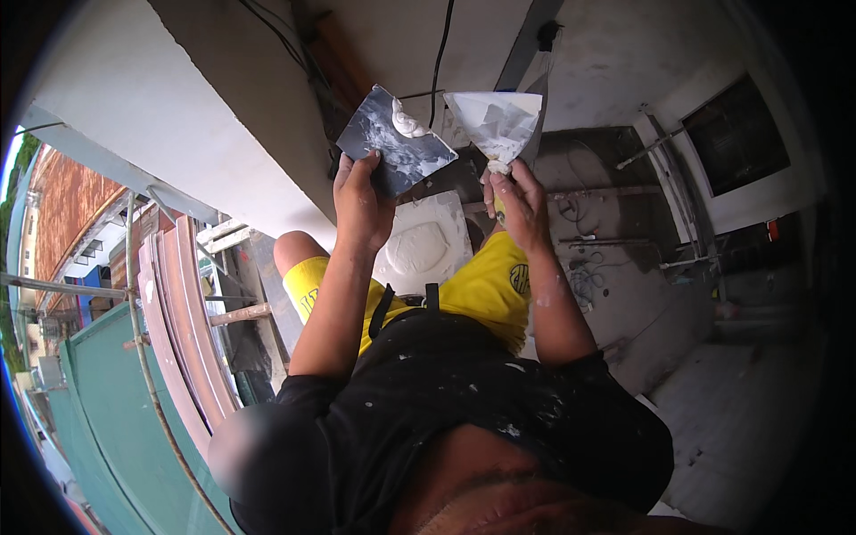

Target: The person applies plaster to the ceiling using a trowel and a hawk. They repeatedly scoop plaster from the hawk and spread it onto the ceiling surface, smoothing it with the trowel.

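Observation:
My left hand (364, 203) grips a dark, square putty board (379, 147) by its near edge, thumb on the top face. White smears cover the board, and a thick lump of white putty (407, 121) sits along its far right edge. In my right hand (522, 203) is a wide putty knife (497, 116), its flaring blade pointing away from me and coated with white. A blob of putty (498, 167) clings where blade meets handle. The two tools are close together but apart. Between my knees, lower down, lies a whitish square surface (455, 218) with a rounded white patch.
A white wall or beam edge (223, 116) runs along my left. Beyond it are bamboo poles (147, 339), pinkish long profiles (178, 312) and a green sheet (116, 374). Loose cables (584, 276) lie on the floor at right, near a dark window opening (736, 134).

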Available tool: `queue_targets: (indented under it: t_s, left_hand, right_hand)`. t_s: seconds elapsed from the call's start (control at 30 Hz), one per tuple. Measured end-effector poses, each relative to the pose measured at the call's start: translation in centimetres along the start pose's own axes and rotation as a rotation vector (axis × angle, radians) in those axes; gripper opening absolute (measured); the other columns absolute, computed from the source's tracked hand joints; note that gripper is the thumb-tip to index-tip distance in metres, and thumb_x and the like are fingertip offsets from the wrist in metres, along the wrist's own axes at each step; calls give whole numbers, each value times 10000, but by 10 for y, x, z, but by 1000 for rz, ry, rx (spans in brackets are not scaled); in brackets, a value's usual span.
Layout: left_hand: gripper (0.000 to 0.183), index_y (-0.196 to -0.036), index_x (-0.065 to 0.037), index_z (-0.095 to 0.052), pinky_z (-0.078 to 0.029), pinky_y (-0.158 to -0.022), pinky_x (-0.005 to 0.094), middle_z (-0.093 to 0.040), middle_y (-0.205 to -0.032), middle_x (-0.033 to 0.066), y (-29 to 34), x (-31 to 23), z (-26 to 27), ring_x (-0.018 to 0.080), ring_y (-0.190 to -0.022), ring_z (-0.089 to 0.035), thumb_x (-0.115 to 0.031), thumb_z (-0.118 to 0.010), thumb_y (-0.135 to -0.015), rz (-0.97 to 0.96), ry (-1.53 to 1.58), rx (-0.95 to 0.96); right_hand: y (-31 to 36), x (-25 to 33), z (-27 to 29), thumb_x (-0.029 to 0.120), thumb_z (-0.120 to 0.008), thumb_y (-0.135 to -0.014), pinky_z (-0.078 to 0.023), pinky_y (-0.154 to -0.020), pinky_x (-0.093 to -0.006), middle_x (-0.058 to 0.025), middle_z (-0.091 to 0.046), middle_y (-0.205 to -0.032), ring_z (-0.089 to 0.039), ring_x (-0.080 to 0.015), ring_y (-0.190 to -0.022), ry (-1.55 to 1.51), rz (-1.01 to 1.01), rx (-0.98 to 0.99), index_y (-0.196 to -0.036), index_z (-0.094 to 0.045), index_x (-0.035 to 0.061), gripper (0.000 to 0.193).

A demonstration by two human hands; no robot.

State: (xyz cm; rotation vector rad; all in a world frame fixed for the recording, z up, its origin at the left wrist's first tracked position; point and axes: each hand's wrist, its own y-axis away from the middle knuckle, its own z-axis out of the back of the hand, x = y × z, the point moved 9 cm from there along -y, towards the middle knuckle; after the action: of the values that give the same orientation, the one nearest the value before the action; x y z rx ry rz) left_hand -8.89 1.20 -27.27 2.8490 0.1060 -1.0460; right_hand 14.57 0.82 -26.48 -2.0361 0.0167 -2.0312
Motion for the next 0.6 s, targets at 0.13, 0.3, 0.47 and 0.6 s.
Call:
queue_targets:
  t_s: [0.13, 0.3, 0.47, 0.6]
  left_hand:
    - [289, -1285, -69, -503, -542, -917, 447, -619, -1200, 87, -2, 15, -2, 226, -1074, -644, -83, -468, -999, 7, 14, -32]
    - [284, -1282, -71, -486, -557, -875, 428, -613, -1187, 90, -1, 21, -7, 222, -1043, -643, -81, -458, -1000, 10, -32, -71]
    - [289, -1280, -77, -497, -553, -883, 401, -622, -1177, 83, -3, 12, -12, 212, -1017, -641, -74, -451, -994, -24, -70, -38]
    - [300, -1282, -68, -500, -551, -907, 387, -627, -1171, 93, 2, 7, -18, 216, -1019, -641, -48, -441, -988, -23, -51, -16]
  right_hand:
    - [3, 3, -11, 224, -598, -1032, -452, -630, -256, 2, -577, -774, -524, -71, -663, 19, 35, -15, -1088, -625, 47, 188]
    - [8, 10, -19, 156, -639, -993, -506, -717, -330, -73, -612, -808, -605, -168, -753, 297, 131, -36, -1046, -639, 16, 149]
    - [8, 23, -20, 126, -650, -965, -510, -762, -376, -152, -633, -880, -633, -302, -805, 491, 361, -4, -1039, -640, -3, 149]
    - [7, 27, -23, 115, -656, -950, -512, -776, -375, -192, -639, -933, -635, -384, -846, 554, 390, 51, -1049, -645, -4, 156]
